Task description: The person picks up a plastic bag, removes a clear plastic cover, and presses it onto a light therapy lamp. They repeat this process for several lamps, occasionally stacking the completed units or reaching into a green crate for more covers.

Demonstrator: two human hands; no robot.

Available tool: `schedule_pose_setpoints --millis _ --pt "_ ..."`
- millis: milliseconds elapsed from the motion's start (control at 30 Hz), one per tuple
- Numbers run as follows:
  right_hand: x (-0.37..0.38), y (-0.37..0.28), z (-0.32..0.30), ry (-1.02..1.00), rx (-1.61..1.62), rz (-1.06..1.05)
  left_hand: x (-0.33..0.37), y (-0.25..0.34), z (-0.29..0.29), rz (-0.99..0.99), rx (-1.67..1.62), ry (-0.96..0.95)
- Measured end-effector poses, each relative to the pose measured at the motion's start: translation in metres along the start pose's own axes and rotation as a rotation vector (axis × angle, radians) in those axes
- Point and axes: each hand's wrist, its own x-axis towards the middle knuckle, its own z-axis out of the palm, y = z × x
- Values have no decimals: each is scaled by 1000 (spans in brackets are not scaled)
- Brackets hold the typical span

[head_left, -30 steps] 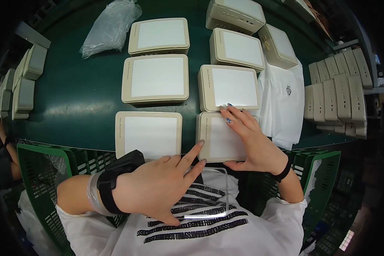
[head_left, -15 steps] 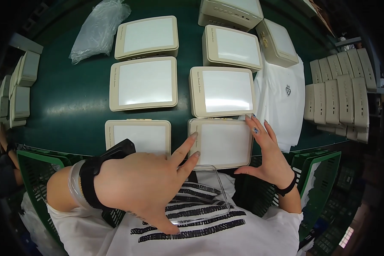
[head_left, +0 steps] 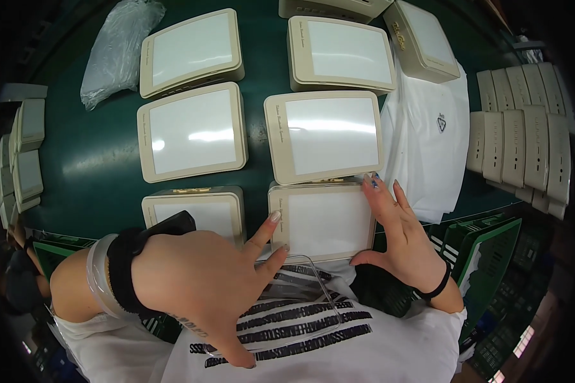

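A cream box-shaped device (head_left: 329,220) with a white face panel lies on the table edge nearest me. My right hand (head_left: 399,239) spans its right side, fingers at the far corner and thumb by the near corner. Two fingertips of my left hand (head_left: 204,281) touch its left edge. Under that palm is a clear plastic cover (head_left: 331,299), its rim showing between thumb and fingers over my shirt; the remaining fingers are hidden. Beyond lies a matching device (head_left: 332,137), close against the first. Another device (head_left: 198,207) sits left, partly behind my left hand.
More devices (head_left: 191,131) lie in rows on the green table (head_left: 89,156). A clear plastic bag bundle (head_left: 118,51) is at far left, white bags (head_left: 428,140) at right. Stacked devices (head_left: 524,140) stand farther right. Green crates (head_left: 485,262) flank me below the table edge.
The view has shifted, so the table and devices appear lower and further left. Both hands keep about the same places on the near device, and the clear cover stays under my left hand.
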Motion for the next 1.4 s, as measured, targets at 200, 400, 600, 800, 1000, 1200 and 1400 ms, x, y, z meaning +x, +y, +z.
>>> schedule_pose_setpoints --millis 200,400,600,800,1000,1200,1400 --pt "0 -4 1 -32 -108 -12 3 3 -3 -30 -45 -82" --pt "-3 0 9 28 -118 -31 -2 14 6 -114 -17 -25" --pt "-25 8 8 282 217 -87 -25 7 64 201 -63 520" --pt "-34 -31 53 216 961 -121 10 31 92 -133 -55 1195" --pt "-14 -94 78 349 1122 -216 36 30 87 -412 188 1559" --pt "3 -94 39 773 216 -190 56 43 95 366 -316 1603" --pt "9 -68 -1 624 -149 -159 44 62 109 484 -463 1350"
